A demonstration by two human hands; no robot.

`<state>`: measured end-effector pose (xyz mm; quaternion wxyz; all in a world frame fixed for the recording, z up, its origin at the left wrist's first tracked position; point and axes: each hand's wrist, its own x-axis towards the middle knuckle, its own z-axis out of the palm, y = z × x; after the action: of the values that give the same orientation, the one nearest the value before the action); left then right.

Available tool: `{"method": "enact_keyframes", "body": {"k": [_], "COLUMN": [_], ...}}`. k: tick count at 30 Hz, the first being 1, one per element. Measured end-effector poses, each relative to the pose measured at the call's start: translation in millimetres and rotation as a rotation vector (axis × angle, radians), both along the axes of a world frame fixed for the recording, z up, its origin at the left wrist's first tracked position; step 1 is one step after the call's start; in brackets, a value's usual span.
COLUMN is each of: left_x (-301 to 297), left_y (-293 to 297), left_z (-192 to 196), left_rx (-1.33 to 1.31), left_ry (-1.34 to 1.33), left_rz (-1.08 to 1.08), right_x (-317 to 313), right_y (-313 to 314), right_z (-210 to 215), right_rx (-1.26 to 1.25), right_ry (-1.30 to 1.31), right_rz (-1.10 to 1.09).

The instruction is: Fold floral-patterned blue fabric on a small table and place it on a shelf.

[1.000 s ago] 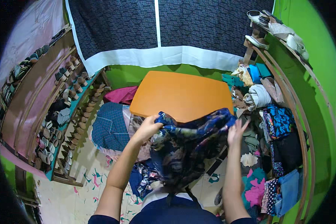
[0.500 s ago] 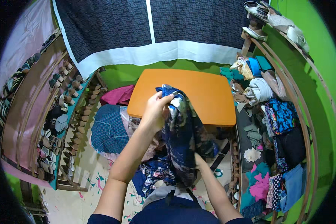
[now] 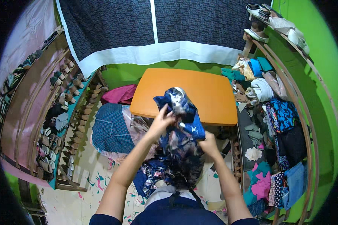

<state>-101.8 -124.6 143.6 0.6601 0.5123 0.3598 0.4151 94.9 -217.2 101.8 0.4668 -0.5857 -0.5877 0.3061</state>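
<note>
Blue patterned cloth [image 3: 178,123] hangs bunched in front of the person at the near edge of the orange worktop [image 3: 210,93], in the head view. The left hand [image 3: 162,122] pinches a gathered fold at about 10 o'clock of the bundle; the right hand [image 3: 208,144] grips its lower edge at about 4 o'clock. By my judgement the folding is partway: the cloth is doubled over but still loose, not yet laid flat. More clothes [image 3: 112,127] lie heaped on the floor at 9 o'clock.
</note>
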Motion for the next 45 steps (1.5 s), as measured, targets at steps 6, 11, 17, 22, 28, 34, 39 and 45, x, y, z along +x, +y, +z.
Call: {"method": "enact_keyframes", "body": {"k": [6, 11, 17, 22, 28, 34, 39, 45], "left_x": [-17.8, 16.9, 23.5, 6.2, -88.1, -85.1, -66.2, -41.1], "left_y": [-50.4, -90.2, -92.6, -75.9, -43.7, -32.0, -56.9, -65.1], "left_z": [-145.1, -169.5, -205.9, -123.8, 5.3, -3.2, 1.0, 53.5], "left_rx": [0.212, 0.300, 0.060, 0.011, -0.190, -0.139, -0.176, -0.306], "left_ry": [0.522, 0.343, 0.397, 0.645, 0.172, 0.834, 0.051, -0.451], "left_rz": [-0.024, -0.045, -0.143, -0.067, -0.200, -0.960, -0.577, -0.198], "right_x": [2.4, -17.4, -16.9, 38.8, 95.7, 86.8, 107.9, 54.7], "right_y": [28.4, 38.4, 46.4, 51.2, 39.1, 47.5, 44.4, -52.5], "right_z": [53.6, 59.3, 88.2, 85.5, 75.2, 65.7, -12.4, -171.6], "right_rx": [0.154, 0.261, 0.265, 0.377, 0.064, 0.103, -0.020, -0.604], "right_ry": [-0.230, -0.239, -0.003, -0.274, -0.349, -0.260, 0.341, 0.583], "right_rz": [0.039, 0.030, -0.007, -0.253, -0.475, -0.342, 0.088, -0.405]}}
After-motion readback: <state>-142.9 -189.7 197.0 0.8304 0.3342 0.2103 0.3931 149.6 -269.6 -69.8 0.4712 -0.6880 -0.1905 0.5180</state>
